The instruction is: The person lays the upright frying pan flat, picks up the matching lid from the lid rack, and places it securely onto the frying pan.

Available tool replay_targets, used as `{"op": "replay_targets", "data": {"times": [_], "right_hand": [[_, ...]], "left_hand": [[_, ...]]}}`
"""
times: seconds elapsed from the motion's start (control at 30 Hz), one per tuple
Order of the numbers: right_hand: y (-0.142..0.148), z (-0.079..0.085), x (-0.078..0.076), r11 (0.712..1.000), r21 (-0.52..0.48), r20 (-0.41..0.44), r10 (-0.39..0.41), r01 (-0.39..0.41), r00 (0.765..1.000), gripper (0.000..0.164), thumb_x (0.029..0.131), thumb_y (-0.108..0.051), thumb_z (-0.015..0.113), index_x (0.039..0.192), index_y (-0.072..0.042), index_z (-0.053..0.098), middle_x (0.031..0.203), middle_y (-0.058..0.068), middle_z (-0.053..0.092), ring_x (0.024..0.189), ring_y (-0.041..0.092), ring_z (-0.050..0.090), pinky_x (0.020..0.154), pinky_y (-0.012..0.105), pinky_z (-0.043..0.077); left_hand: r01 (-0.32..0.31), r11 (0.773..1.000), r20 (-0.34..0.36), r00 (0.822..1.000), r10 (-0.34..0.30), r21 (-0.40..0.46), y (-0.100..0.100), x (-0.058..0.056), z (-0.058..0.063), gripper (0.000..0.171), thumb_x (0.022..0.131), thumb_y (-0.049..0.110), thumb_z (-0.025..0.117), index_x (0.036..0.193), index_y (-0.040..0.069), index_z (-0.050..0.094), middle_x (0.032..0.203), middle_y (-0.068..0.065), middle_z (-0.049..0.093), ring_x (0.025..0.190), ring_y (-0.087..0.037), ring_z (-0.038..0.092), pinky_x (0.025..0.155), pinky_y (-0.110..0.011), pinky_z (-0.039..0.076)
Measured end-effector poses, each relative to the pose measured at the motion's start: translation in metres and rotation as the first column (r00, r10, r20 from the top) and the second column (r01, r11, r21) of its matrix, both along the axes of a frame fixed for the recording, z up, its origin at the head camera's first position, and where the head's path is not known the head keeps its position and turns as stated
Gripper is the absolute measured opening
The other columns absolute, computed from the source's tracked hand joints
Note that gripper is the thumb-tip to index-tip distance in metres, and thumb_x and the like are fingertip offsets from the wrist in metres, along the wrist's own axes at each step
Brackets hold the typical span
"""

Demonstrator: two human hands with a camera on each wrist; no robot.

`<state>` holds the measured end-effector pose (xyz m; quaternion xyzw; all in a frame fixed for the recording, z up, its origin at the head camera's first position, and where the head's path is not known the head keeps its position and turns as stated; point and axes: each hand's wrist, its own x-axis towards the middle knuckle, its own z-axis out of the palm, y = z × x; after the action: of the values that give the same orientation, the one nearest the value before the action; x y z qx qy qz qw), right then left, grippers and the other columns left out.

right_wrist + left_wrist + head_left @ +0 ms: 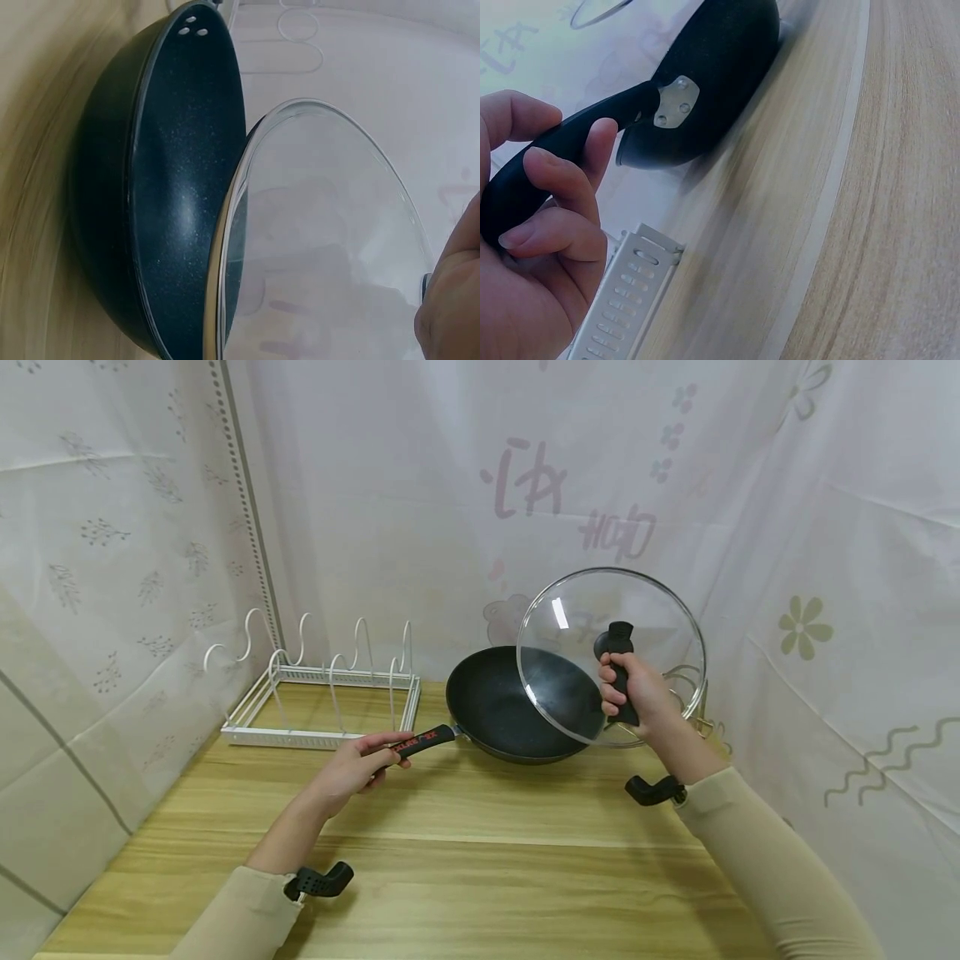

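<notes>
A black wok (510, 710) sits on the wooden table, its long black handle (424, 740) pointing toward the front left. My left hand (356, 768) grips that handle near its end; in the left wrist view the fingers (562, 180) curl round it. My right hand (637, 685) holds a glass lid (570, 602) by its black knob handle (621, 681). Tilted, the lid hangs above the right side of the wok. In the right wrist view its metal rim (225, 225) overlaps the wok's open top, and the right hand is mostly cut off.
A white wire rack (322, 739) with upright loops stands left of the wok on the wooden table (465, 877). Behind the lid, at the right, is a partly hidden metal wire item (703, 727). Patterned white curtains (420, 510) hang around the table.
</notes>
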<state>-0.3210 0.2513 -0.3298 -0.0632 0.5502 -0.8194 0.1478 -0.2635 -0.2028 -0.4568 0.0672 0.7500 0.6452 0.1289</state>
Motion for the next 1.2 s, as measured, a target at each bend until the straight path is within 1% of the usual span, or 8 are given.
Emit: {"op": "replay_targets", "data": {"times": [0.27,0.5,0.7,1.0,1.2], "right_hand": [[-0.007,-0.007,0.001,1.0,-0.001,0.014,0.01,-0.01,1.0,0.023,0.12,-0.03,0.032,0.111,-0.015,0.047,0.073,-0.008,0.048,0.044,0.007,0.042,0.04,0.022,0.042],[-0.012,-0.009,0.003,0.999,-0.018,0.032,0.031,-0.031,0.999,0.022,0.12,-0.029,0.032,0.11,-0.015,0.046,0.073,-0.007,0.047,0.044,0.007,0.042,0.04,0.022,0.042],[-0.016,-0.011,0.006,0.999,-0.028,0.04,0.043,-0.042,0.998,0.022,0.12,-0.028,0.032,0.109,-0.014,0.046,0.073,-0.007,0.048,0.044,0.006,0.042,0.04,0.021,0.042],[-0.022,-0.013,0.007,0.998,-0.034,0.054,0.051,-0.049,0.997,0.022,0.12,-0.027,0.032,0.109,-0.014,0.047,0.073,-0.006,0.047,0.043,0.006,0.042,0.04,0.02,0.042],[-0.025,-0.015,0.007,0.998,-0.025,0.053,0.057,-0.056,0.997,0.022,0.12,-0.027,0.033,0.109,-0.013,0.047,0.073,-0.007,0.046,0.044,0.005,0.041,0.041,0.02,0.042]], "left_hand": [[0.006,1.0,0.003,1.0,-0.006,-0.003,0.0,0.002,0.001,0.051,0.106,0.012,0.06,0.157,0.008,0.059,0.103,-0.006,0.08,0.059,-0.009,0.043,0.052,-0.022,0.028],[0.017,1.0,-0.013,1.0,-0.017,0.003,0.0,0.003,0.003,0.052,0.107,0.012,0.06,0.159,0.006,0.057,0.101,-0.003,0.079,0.059,-0.009,0.042,0.052,-0.023,0.028],[0.012,1.0,-0.013,1.0,-0.012,0.005,-0.001,0.002,0.002,0.051,0.106,0.012,0.061,0.157,0.006,0.058,0.1,-0.003,0.079,0.058,-0.008,0.043,0.052,-0.022,0.027],[-0.001,1.0,0.003,1.0,0.001,-0.002,0.0,0.0,0.0,0.05,0.106,0.012,0.061,0.156,0.009,0.061,0.103,-0.007,0.08,0.058,-0.009,0.043,0.052,-0.022,0.028],[0.005,1.0,-0.007,1.0,-0.005,0.003,0.0,0.001,0.0,0.051,0.106,0.012,0.06,0.157,0.007,0.059,0.101,-0.004,0.08,0.057,-0.008,0.042,0.051,-0.021,0.028]]}}
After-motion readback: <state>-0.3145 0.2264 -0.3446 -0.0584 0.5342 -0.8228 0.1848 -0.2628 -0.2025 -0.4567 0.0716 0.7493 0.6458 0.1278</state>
